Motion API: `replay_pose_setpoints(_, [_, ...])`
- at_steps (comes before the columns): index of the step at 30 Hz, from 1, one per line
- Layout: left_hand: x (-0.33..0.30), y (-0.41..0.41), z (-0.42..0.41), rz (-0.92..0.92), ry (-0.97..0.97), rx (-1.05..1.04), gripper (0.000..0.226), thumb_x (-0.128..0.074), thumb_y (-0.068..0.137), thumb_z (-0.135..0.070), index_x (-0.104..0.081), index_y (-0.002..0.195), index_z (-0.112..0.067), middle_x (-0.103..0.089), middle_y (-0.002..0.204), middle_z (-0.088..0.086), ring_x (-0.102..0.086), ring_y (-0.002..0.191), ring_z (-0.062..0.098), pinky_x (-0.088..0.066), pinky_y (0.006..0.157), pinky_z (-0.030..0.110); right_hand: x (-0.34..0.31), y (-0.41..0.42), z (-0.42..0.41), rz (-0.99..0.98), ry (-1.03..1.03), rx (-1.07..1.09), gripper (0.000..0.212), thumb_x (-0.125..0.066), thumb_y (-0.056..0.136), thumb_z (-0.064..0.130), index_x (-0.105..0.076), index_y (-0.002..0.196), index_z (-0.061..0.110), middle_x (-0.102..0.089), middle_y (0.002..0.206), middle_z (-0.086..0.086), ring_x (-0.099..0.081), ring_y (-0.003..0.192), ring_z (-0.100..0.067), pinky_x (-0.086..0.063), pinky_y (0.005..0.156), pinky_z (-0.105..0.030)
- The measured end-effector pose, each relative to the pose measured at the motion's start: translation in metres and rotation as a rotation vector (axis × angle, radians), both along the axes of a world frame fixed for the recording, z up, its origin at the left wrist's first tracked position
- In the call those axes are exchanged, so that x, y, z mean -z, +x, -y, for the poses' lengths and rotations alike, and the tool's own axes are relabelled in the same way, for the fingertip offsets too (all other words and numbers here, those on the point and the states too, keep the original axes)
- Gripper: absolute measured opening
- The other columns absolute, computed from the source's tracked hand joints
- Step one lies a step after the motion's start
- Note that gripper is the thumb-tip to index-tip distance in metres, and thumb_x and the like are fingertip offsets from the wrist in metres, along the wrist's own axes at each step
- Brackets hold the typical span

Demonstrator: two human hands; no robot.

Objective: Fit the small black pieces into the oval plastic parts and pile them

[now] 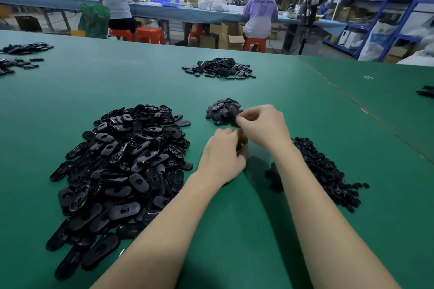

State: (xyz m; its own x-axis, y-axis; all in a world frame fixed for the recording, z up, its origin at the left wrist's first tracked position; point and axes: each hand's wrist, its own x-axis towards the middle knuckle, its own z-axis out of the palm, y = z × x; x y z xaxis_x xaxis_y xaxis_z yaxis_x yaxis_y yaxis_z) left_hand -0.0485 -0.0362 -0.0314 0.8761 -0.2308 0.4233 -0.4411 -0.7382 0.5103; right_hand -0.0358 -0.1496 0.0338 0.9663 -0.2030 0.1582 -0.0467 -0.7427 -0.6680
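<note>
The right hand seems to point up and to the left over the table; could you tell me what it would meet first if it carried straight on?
Most likely the small pile of oval parts: the right hand already overlaps its near edge, though depth is unclear.

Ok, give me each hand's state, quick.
Left hand: curled, gripping an oval part.
Right hand: fingers pinched together above that part; what they hold cannot be told.

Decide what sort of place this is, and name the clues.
Probably a small factory assembly room: heaps of oval parts on a green table, seated workers at a long bench, and stock shelves.
</note>
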Motion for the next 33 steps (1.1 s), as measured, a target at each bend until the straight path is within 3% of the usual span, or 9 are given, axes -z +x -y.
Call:
replay_pose_setpoints(3, [-0.002, 0.001, 0.001, 0.060, -0.133, -0.030, 0.013, -0.053, 0.092, -0.015, -0.053, 0.104, -0.019, -0.061, 0.100, -0.002, -0.052, 0.098, 0.021, -0.044, 0.078, 0.035, 0.007, 0.000, 0.023, -0.041, 0.115, 0.000, 0.013, -0.068, 0.088, 0.029, -0.077, 0.079, 0.032, -0.073, 0.080, 0.015, -0.065, 0.085, -0.010, -0.047, 0.067, -0.023])
replay_pose_setpoints(7, [-0.011, 0.007, 0.005, -0.179, -0.558, -0.040, 0.011, -0.060, 0.093, -0.021, -0.054, 0.102, -0.022, -0.066, 0.090, -0.009, -0.065, 0.078, 0.000, -0.051, 0.072, 0.015, 0.008, -0.001, 0.040, -0.129, 0.252, -0.085, 0.006, -0.072, 0.088, 0.028, -0.077, 0.085, 0.025, -0.078, 0.080, 0.010, -0.050, 0.062, -0.006, -0.038, 0.055, -0.020])
replay_pose_setpoints(10, [-0.012, 0.010, 0.009, -0.440, -0.848, 0.004, 0.014, -0.067, 0.090, -0.020, -0.058, 0.099, -0.023, -0.074, 0.092, 0.000, -0.072, 0.075, 0.010, -0.059, 0.080, 0.032, 0.005, -0.004, 0.047, -0.203, 0.279, -0.173, 0.007, -0.074, 0.088, 0.027, -0.075, 0.087, 0.020, -0.078, 0.079, 0.009, -0.044, 0.059, -0.012, -0.036, 0.045, -0.013])
replay_pose_setpoints(12, [-0.009, 0.010, 0.010, -0.515, -0.933, 0.002, 0.016, -0.067, 0.089, -0.011, -0.058, 0.098, -0.021, -0.075, 0.088, 0.005, -0.070, 0.068, 0.014, -0.060, 0.079, 0.037, 0.003, -0.005, 0.048, -0.238, 0.228, -0.209, 0.009, -0.073, 0.089, 0.029, -0.074, 0.089, 0.020, -0.078, 0.080, 0.009, -0.045, 0.060, -0.013, -0.038, 0.048, -0.015])
replay_pose_setpoints(15, [-0.009, 0.009, 0.010, -0.537, -0.974, 0.022, 0.017, -0.065, 0.089, -0.004, -0.062, 0.096, -0.019, -0.073, 0.080, 0.003, -0.066, 0.064, 0.013, -0.058, 0.072, 0.030, -0.004, -0.005, 0.051, -0.298, -0.007, -0.243, 0.012, -0.071, 0.088, 0.033, -0.076, 0.085, 0.022, -0.078, 0.081, 0.011, -0.051, 0.063, -0.011, -0.043, 0.062, -0.023])
replay_pose_setpoints(20, [-0.012, 0.009, 0.007, -0.575, -1.000, 0.032, 0.015, -0.062, 0.089, -0.001, -0.067, 0.093, -0.015, -0.069, 0.076, 0.002, -0.061, 0.060, 0.009, -0.054, 0.068, 0.023, -0.016, -0.012, 0.062, -0.499, -0.354, -0.267, 0.009, -0.084, 0.073, 0.043, -0.078, 0.071, 0.036, -0.070, 0.066, 0.024, -0.062, 0.073, 0.000, -0.045, 0.064, -0.022])
replay_pose_setpoints(24, [-0.014, 0.008, 0.007, -0.588, -0.977, 0.056, 0.015, -0.061, 0.091, 0.000, -0.068, 0.092, -0.013, -0.067, 0.073, 0.001, -0.060, 0.057, 0.007, -0.053, 0.063, 0.018, -0.020, -0.015, 0.066, -0.600, -0.411, -0.281, 0.025, -0.090, 0.056, 0.056, -0.078, 0.076, 0.046, -0.073, 0.076, 0.022, -0.069, 0.087, -0.007, -0.054, 0.073, -0.024])
replay_pose_setpoints(27, [-0.013, 0.008, 0.007, -0.574, -0.974, 0.055, 0.014, -0.061, 0.091, 0.000, -0.068, 0.094, -0.012, -0.067, 0.075, 0.001, -0.060, 0.059, 0.006, -0.053, 0.061, 0.016, -0.020, -0.016, 0.064, -0.676, -0.431, -0.301, 0.033, -0.091, 0.049, 0.061, -0.077, 0.076, 0.048, -0.073, 0.074, 0.020, -0.069, 0.082, -0.008, -0.057, 0.074, -0.026])
replay_pose_setpoints(33, [-0.013, 0.008, 0.007, -0.565, -0.979, 0.050, 0.014, -0.061, 0.091, 0.000, -0.068, 0.093, -0.012, -0.067, 0.076, 0.000, -0.061, 0.059, 0.004, -0.052, 0.060, 0.016, -0.016, -0.015, 0.058, -0.630, -0.444, -0.272, 0.018, -0.092, 0.059, 0.048, -0.078, 0.069, 0.044, -0.075, 0.081, 0.016, -0.070, 0.086, -0.011, -0.057, 0.080, -0.028])
